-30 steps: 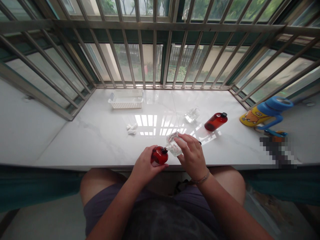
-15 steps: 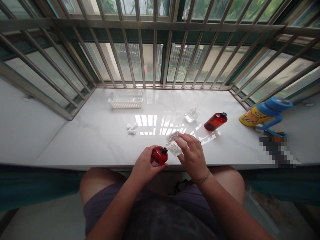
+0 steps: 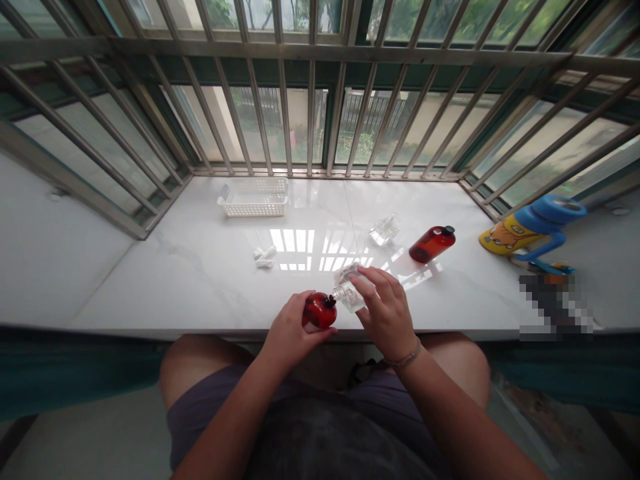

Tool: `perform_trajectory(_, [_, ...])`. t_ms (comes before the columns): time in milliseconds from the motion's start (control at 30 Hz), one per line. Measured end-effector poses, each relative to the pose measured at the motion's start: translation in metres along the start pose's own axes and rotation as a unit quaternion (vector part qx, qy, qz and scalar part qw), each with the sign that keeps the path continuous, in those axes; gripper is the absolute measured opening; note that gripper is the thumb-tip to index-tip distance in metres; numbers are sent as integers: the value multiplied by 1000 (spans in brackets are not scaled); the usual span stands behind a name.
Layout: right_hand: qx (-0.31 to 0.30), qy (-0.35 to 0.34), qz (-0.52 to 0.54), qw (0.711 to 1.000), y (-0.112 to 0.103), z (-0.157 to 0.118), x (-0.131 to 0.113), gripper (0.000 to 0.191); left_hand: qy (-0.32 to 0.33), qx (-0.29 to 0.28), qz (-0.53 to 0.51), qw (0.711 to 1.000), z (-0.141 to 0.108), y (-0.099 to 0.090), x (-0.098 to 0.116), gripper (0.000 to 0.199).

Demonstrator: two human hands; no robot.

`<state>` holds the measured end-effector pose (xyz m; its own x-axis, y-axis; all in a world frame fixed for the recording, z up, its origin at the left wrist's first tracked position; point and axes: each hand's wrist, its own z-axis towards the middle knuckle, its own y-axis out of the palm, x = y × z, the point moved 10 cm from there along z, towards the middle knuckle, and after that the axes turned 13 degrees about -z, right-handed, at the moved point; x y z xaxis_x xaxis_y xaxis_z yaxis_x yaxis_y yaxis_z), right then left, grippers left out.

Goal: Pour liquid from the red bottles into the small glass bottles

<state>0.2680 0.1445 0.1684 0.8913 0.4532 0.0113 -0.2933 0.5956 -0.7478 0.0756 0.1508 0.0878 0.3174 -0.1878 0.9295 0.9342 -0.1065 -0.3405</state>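
My left hand (image 3: 295,328) is wrapped round a red-brown bottle (image 3: 320,311) with a dark, uncapped-looking neck, near the front edge of the counter. In my right hand (image 3: 385,308) is a clear bottle (image 3: 353,293), tipped on its side so that its neck meets the mouth of the red-brown one. Fingers and thumb grip it from the right, hiding part of its body. Whether liquid is passing between the two necks is too small to tell.
A capped red-brown bottle (image 3: 432,244) and a clear glass-like piece (image 3: 385,229) stand beyond my right hand. Small white pieces (image 3: 265,257) lie left, before a white basket (image 3: 255,212). A blue-yellow flask (image 3: 530,223) stands far right. Window bars (image 3: 327,120) close the back.
Both hands and both bottles hold almost the same position. Only a very slight shift of the whole view shows.
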Motion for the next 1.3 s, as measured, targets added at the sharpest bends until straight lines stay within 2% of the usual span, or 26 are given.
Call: perform_trajectory(1300, [-5,-18,-14,1000,-5,4,-2,73,-7,-4,0,1000,-1,1,-2,76])
